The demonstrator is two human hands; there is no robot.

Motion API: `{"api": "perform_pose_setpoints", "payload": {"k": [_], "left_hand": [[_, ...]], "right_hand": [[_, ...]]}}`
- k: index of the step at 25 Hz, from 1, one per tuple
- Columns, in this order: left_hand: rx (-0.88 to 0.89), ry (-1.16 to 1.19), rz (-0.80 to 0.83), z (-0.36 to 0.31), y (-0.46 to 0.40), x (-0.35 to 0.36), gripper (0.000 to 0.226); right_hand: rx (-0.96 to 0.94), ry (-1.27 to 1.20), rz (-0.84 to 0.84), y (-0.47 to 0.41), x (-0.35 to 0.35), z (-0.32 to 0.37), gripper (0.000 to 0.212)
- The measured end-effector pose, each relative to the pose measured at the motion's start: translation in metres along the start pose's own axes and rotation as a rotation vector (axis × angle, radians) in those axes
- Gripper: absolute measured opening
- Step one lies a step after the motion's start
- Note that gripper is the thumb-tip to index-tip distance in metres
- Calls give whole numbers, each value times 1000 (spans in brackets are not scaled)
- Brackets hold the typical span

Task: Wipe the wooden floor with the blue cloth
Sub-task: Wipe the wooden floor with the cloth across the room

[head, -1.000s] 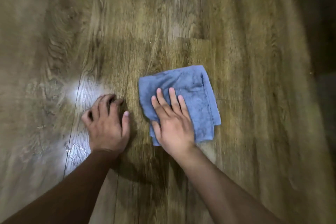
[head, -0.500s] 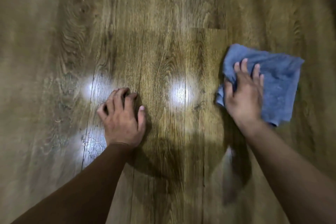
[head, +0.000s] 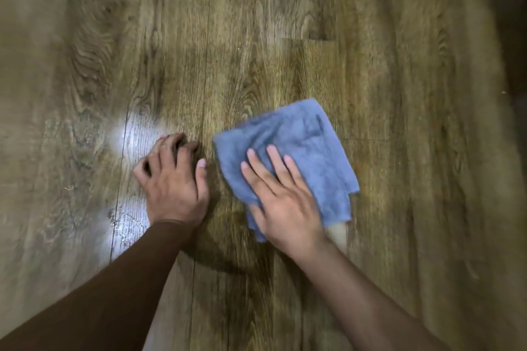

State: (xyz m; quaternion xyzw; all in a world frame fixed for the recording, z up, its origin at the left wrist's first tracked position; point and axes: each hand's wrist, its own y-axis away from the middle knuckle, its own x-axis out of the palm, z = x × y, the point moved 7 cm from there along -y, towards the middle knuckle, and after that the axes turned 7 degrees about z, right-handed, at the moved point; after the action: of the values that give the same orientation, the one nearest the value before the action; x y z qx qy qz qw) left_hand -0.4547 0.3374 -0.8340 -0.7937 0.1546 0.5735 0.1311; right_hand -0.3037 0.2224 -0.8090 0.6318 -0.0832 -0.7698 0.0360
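- My right hand [head: 285, 202] lies flat on the blue cloth [head: 288, 157], fingers straight and a little spread. There is no grip here: nothing is pinched or curled round, only pressed down by the palm. I judge that suits wiping, since a flat hand spreads the pressure over more fabric than a fist would.
- The cloth sits folded on the wooden floor [head: 285, 8], right of centre, with my hand on its near-left part. Its far and right edges stick out past my fingers, and a loose corner trails on the near right.
- The cloth's edges look smeared with blur, so I take it to be mid-stroke. Which way it is sliding I cannot tell.
- My left hand [head: 174, 182] is planted on the bare boards just beside the cloth, not touching it. The fingers are bent, tips on the wood, thumb lying alongside, and it holds nothing. I read it as a prop for my weight while I lean over.
- A bright glare patch [head: 134, 134] lies on the boards just beyond my left hand, with a second one nearer my forearm. Whether that is damp or only reflected light I cannot tell.
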Motion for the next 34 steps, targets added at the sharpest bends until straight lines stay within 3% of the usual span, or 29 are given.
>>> {"api": "perform_pose_setpoints", "payload": {"k": [5,9,12,15,19,26,30,32,34], "left_hand": [[-20,-22,40,2,0,4,42],[-14,-35,53,2,-1,4,43],[-14,-24,58,2,-2,4,43],[-11,-4,57,0,-1,2,43],[-8,5,51,1,-2,2,42],[-65,14,152,-1,3,-10,45],[-107,397,207,15,6,-37,47],[-285,353,125,79,32,-61,52],[-715,238,182,163,78,-73,63]], "right_hand": [[170,-43,-26,65,-5,-90,60],[441,-164,-112,9,-26,-143,58],[544,-223,-143,-54,-36,-138,58],[457,-208,-97,-88,-34,-92,60],[195,-163,-100,-53,-17,-32,62],[133,-136,-197,17,6,6,62],[179,-149,-190,13,9,0,68],[172,-124,-158,13,11,1,67],[182,-110,-144,12,10,3,65]]}}
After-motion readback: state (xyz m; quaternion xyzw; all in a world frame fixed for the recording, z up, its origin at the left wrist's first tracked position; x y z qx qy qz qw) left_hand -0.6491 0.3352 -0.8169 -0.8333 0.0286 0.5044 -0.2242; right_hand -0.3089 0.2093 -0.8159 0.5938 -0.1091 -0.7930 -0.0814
